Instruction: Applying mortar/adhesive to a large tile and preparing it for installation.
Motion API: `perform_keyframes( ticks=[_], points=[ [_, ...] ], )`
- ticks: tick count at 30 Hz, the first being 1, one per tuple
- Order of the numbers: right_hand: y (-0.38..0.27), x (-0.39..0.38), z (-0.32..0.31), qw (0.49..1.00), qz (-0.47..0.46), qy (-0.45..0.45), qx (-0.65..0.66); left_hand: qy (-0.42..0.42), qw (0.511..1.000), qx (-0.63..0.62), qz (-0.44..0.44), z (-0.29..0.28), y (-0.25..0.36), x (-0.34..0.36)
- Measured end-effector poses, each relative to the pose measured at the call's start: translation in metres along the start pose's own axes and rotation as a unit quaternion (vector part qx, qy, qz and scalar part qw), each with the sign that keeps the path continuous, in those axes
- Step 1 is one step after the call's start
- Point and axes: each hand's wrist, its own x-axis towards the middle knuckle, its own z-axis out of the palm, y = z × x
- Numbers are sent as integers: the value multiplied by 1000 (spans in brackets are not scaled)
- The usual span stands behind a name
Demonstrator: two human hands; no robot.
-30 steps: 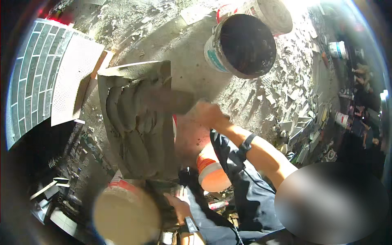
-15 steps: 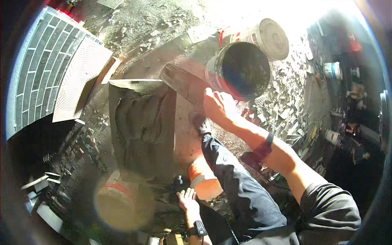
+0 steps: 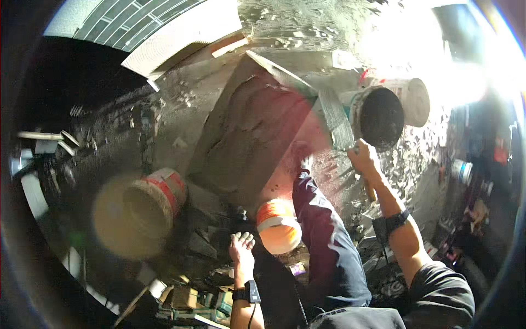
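My right hand (image 3: 364, 158) is closed round the grip of a flat rectangular trowel (image 3: 335, 118), its blade smeared with grey. The blade lies between a mortar-coated slab (image 3: 246, 126) and an open bucket with a dark inside (image 3: 382, 118). Grey mortar spreads unevenly over the slab, with bare strips along its edges. My left hand (image 3: 242, 247) hangs low, fingers loosely bent and apart, with nothing seen in it. Just right of it stands a small orange-and-white bucket (image 3: 278, 226), beside my leg.
A second bucket (image 3: 417, 102) lies behind the dark one. Left stands a red-and-white bucket (image 3: 164, 192), partly veiled by glare. A ridged board (image 3: 192, 38) and brick-patterned panel (image 3: 123, 22) lean at upper left. Rubble (image 3: 416, 170) litters the right floor.
The view has swung, so the slab appears turned and farther right. My right hand and trowel have moved away from the slab's top corner toward the right. My left hand stays low and empty.
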Motion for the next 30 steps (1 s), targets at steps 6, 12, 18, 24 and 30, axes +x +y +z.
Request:
perform_keyframes(
  ticks=[6,12,18,24,30],
  points=[
    [-92,-66,87,975,-222,12,-31,29,998,-7,53,-66,31,-5],
    [-257,-85,89,925,-322,-16,-202,73,993,-21,88,-152,50,-19],
    [-359,-55,135,772,-407,-134,-469,139,986,-24,94,-242,32,-35],
    [-442,22,191,834,-296,-97,-455,235,972,24,6,-319,-15,-25],
    [-427,8,248,857,-350,1,-379,308,951,-7,33,-414,-129,-12]
  ],
)
